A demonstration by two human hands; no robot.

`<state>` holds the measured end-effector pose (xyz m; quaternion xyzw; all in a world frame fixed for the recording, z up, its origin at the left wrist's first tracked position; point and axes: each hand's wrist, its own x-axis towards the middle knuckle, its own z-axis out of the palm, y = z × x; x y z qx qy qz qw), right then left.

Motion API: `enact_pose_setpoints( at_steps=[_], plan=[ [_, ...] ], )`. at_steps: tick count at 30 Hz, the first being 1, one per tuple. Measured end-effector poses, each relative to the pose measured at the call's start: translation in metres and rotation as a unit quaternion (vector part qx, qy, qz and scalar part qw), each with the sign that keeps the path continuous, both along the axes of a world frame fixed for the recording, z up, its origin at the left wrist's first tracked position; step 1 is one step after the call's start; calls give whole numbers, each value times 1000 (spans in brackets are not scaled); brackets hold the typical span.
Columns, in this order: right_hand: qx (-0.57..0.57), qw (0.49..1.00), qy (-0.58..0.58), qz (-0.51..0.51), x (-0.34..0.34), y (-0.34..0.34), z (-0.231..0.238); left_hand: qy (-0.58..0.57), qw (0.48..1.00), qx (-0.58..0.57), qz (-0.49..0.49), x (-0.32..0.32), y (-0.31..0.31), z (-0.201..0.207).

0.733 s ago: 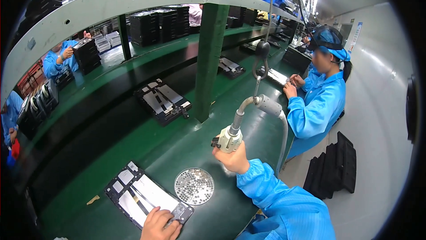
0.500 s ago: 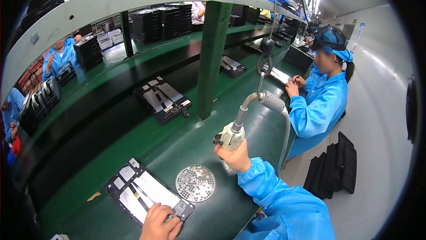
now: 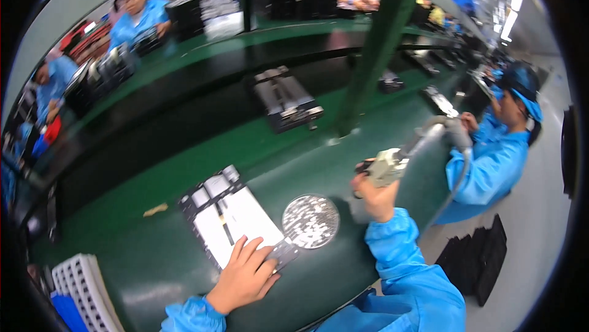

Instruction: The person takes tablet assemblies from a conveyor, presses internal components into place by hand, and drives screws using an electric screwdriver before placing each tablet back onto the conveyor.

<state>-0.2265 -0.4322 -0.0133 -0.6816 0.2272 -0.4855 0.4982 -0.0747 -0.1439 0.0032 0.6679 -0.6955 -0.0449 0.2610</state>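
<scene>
A tablet (image 3: 251,209) with its back off lies at an angle on the green bench; its white inner plate and dark frame show. My left hand (image 3: 244,275) rests over its near end, fingers spread and pointing away from me. To the right, my right hand (image 3: 377,199) is wrapped round a pale electric screwdriver (image 3: 389,167), which hangs from a cable and is blurred. Its tip is hidden from view. A round metal dish (image 3: 307,196) with many small shiny screws sits between the tablet and my right hand.
Farther back another opened tablet (image 3: 285,100) lies beside a green post (image 3: 374,56). A white slotted tray (image 3: 86,289) stands at the lower left. A co-worker (image 3: 491,166) in blue sits at the right, above black trays (image 3: 469,261) by the floor. A yellowish scrap (image 3: 155,210) lies left.
The view has swung left, so the bench things sit farther right in it, and blur has grown. My left hand's fingers have spread over the tablet. The screwdriver stays in my right hand.
</scene>
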Motion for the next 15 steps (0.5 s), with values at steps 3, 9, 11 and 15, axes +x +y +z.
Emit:
enact_pose_setpoints(
  at_steps=[3,9,11,15],
  plan=[
    [41,999,-19,24,-8,-6,11,-66,997,-12,34,12,-1,-11],
    [52,997,-57,-25,-7,-4,3,-94,981,7,170,105,-22,-15],
    [25,1000,-1,7,-2,-2,12,-111,967,17,227,143,-22,-21],
    [-17,998,0,54,-8,-7,36,-113,949,1,295,150,-78,-8]
  ],
)
